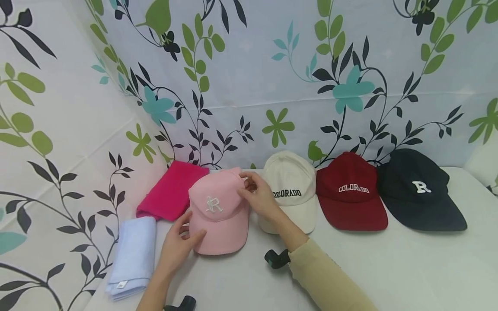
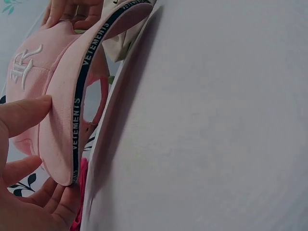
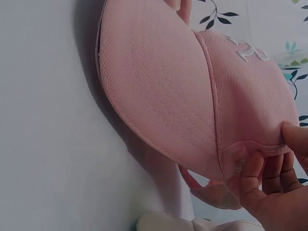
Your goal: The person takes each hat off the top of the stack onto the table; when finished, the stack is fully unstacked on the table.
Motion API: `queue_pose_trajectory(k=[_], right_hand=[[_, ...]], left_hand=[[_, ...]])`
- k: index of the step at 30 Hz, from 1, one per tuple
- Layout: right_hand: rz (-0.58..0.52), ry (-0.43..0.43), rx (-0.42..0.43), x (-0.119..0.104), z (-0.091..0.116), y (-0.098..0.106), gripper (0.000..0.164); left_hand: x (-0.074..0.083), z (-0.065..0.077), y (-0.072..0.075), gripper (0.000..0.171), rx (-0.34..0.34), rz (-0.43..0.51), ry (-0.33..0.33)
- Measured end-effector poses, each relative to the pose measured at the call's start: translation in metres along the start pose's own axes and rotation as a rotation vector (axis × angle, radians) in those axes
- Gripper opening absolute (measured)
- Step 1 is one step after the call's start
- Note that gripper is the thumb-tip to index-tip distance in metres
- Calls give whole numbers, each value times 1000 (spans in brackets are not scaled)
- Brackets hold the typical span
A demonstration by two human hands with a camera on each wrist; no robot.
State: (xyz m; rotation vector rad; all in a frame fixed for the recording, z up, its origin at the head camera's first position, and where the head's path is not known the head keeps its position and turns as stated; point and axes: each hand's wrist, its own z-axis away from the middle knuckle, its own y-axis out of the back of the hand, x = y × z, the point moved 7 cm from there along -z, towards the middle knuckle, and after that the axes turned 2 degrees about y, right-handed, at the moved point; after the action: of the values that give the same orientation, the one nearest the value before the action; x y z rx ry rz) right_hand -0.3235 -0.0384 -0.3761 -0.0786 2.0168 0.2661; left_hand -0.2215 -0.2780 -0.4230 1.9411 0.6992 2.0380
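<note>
A pink baseball cap (image 1: 219, 214) with a white embroidered letter faces forward on the white table, between both hands. My left hand (image 1: 177, 246) grips the brim's left edge. In the left wrist view its thumb (image 2: 29, 115) lies on top of the brim, with fingers around the edge, and dark "VETEMENTS" tape runs along the brim. At the crown's right side, my right hand (image 1: 260, 194) pinches the fabric. The right wrist view shows that hand (image 3: 284, 192) with thumb and fingers at the crown's lower edge. The cap's back opening is partly hidden.
To the right stand a cream cap (image 1: 285, 172), a dark red cap (image 1: 350, 211) and a black cap (image 1: 412, 172) in a row. A bright pink cloth (image 1: 169, 190) and a folded light blue cloth (image 1: 134, 250) lie left. Leaf-patterned fabric (image 1: 249, 86) hangs behind.
</note>
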Motion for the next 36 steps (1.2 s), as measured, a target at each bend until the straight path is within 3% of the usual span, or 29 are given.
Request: queue_pose_trajectory(k=[14, 36], right_hand=[[42, -16, 22, -9, -15, 12, 39], [84, -144, -37, 5, -33, 26, 38]], left_hand=[[12, -16, -1, 76, 2, -16, -43], [14, -43, -10, 77, -9, -31, -49]])
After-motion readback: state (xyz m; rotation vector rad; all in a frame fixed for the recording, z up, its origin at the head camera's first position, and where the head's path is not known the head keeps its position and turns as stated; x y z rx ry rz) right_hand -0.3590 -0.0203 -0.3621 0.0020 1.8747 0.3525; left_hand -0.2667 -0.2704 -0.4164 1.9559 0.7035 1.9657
